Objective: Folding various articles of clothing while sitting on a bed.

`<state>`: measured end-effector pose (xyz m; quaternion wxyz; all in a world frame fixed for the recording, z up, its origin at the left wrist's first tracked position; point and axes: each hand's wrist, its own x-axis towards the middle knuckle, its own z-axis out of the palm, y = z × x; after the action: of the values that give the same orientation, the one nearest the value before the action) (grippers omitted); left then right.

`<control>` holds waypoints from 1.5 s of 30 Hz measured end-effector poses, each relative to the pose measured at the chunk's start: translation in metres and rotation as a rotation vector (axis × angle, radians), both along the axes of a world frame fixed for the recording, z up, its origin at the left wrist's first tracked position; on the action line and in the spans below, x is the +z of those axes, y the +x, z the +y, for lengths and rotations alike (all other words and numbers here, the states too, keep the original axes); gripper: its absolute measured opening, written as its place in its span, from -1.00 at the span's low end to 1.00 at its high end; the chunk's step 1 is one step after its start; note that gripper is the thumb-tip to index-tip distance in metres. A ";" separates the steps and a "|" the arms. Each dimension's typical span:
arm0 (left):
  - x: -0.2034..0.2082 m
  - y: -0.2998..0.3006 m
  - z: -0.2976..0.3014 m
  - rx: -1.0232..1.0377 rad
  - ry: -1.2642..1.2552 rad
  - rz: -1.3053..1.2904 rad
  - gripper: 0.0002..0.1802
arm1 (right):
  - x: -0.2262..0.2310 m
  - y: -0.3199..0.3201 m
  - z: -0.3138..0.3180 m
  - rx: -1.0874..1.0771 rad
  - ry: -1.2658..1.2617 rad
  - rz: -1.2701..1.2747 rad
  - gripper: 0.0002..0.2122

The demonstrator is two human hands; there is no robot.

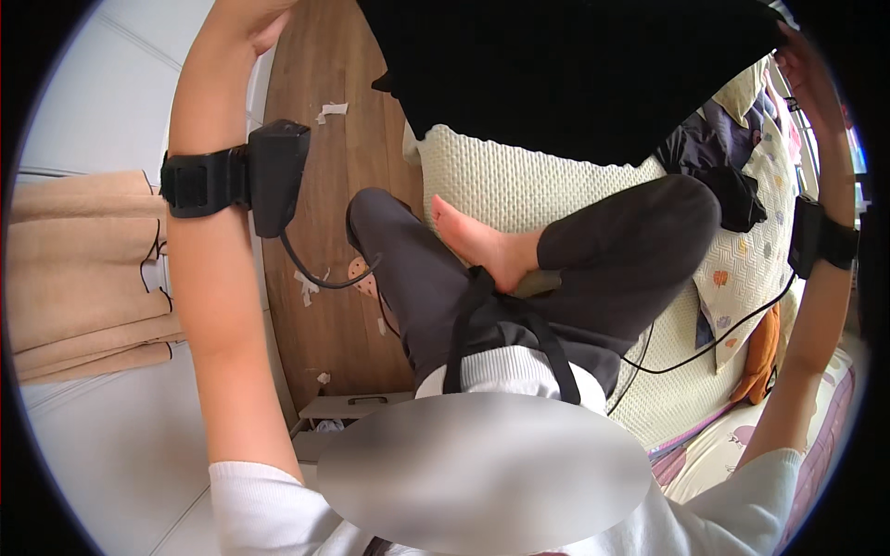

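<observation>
A large piece of black cloth (575,74) is held up and spread out in front of me, its upper part cut off by the frame's top edge. At its upper right corner, my right hand (805,72) is closed on the fabric, arm raised. My left hand (258,20) is raised at the top left, near the cloth's left side. Only its lower part shows; its fingers lie beyond the frame, so whether it grips the cloth is hidden. The cloth's lower edge hangs above a cream textured mattress cover (528,171).
I sit with bent legs (630,241) on the bed's edge. Dark clothes (718,148) and a patterned cover (742,259) lie at right. Scraps of white paper (332,111) are on the wooden floor (324,185). A beige curtain (88,269) hangs at left. Cables run from both wrist straps.
</observation>
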<state>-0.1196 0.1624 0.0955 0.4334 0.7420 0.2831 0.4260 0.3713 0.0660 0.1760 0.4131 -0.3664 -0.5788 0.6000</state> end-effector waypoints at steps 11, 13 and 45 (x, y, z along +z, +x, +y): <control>0.018 0.002 0.005 0.291 0.101 0.500 -0.87 | -0.040 -0.002 0.015 -0.777 0.166 -0.108 -0.76; 0.020 0.011 0.006 0.300 0.120 0.558 -0.84 | -0.057 0.015 0.016 -0.734 0.181 -0.113 -0.76; -0.011 0.025 -0.046 0.107 -0.537 0.397 -0.70 | -0.139 0.000 -0.001 -0.235 0.097 -0.776 -0.73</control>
<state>-0.0945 0.1165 0.0848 0.5268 0.6537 0.5029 0.2055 0.3712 0.0653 0.0374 0.2464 -0.6094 -0.6735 0.3381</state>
